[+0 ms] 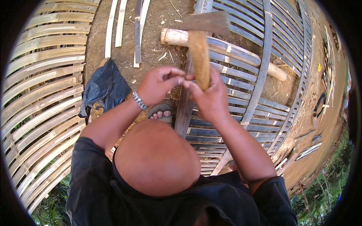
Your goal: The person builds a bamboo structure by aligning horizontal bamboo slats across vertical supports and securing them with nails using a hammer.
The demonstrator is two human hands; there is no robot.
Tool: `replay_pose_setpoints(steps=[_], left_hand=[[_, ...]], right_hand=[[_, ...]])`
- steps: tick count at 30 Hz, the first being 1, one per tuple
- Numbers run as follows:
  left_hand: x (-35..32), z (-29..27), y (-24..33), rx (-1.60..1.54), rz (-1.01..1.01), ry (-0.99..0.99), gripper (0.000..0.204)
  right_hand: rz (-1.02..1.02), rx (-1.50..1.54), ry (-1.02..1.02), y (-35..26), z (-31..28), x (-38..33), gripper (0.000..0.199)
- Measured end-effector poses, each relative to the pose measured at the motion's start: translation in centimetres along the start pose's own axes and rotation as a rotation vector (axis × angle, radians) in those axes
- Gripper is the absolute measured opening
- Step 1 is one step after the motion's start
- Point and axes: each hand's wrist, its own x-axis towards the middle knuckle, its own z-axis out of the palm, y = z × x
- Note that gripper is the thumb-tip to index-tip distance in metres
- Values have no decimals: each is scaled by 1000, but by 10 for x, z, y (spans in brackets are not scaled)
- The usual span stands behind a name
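Right hand (212, 97), grip closed around the handle of a hatchet-like tool (200, 56), long axis pointing forward, above the left edge of the slatted frame (257, 86); left hand (156, 86) just beside, its fingertip hold unclear.

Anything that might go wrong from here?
1. Dropped tool: the right hand holds the wooden-handled tool with its thumb turned toward the left fingertips, so the grip may be loose.
2. Foot injury: the toes in the open sandal are bare, so a falling tool could hurt them.
3. Pinched fingers: the left hand has its fingertips right by the handle; a slip might catch them.
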Motion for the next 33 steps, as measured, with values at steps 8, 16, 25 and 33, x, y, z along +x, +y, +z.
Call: replay_pose_setpoints(steps=[8,16,25,33], left_hand=[[127,1,-6,173,293,292,20],[146,9,-4,183,219,396,24],[147,6,-19,305,360,460,26],[144,18,-24,440,597,539,20]], right_hand=[[105,48,216,22,-54,-6,47],[190,146,193,38,-54,-18,41],[159,85,130,35,-55,-18,38],[-187,-448,97,33,-61,7,47]])
